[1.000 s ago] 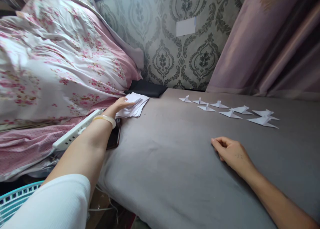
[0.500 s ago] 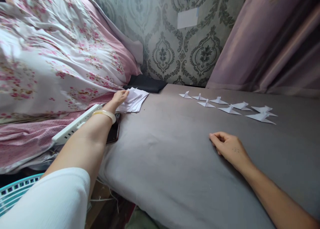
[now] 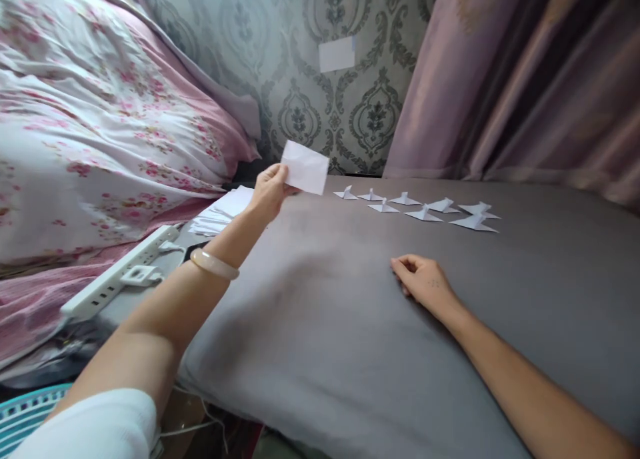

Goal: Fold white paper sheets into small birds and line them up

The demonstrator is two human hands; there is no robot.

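Note:
Pinched by one edge, a white sheet of paper (image 3: pixel 307 169) is held up off the cloth in my left hand (image 3: pixel 269 193). Behind my left wrist lies a loose stack of white paper sheets (image 3: pixel 223 209), partly covered by the hand and forearm. My right hand (image 3: pixel 421 277) rests on the grey cloth surface (image 3: pixel 325 325), thumb and fingers curled together around nothing visible. Beyond it, several small folded white paper figures with pointed wings (image 3: pixel 424 214) stand in two uneven rows.
A white power strip (image 3: pixel 120 272) with a plug lies along the left edge, beside a mostly hidden dark phone (image 3: pixel 193 249). Floral bedding (image 3: pixel 100 125) rises at the left. A patterned wall (image 3: pixel 280 79) and a pink curtain (image 3: pixel 430 99) stand behind; a blue basket (image 3: pixel 30 412) sits lower left.
My left hand has lifted a sheet from the paper stack and moved right and up with it. The right hand stays curled on the cloth. The whole view has shifted slightly.

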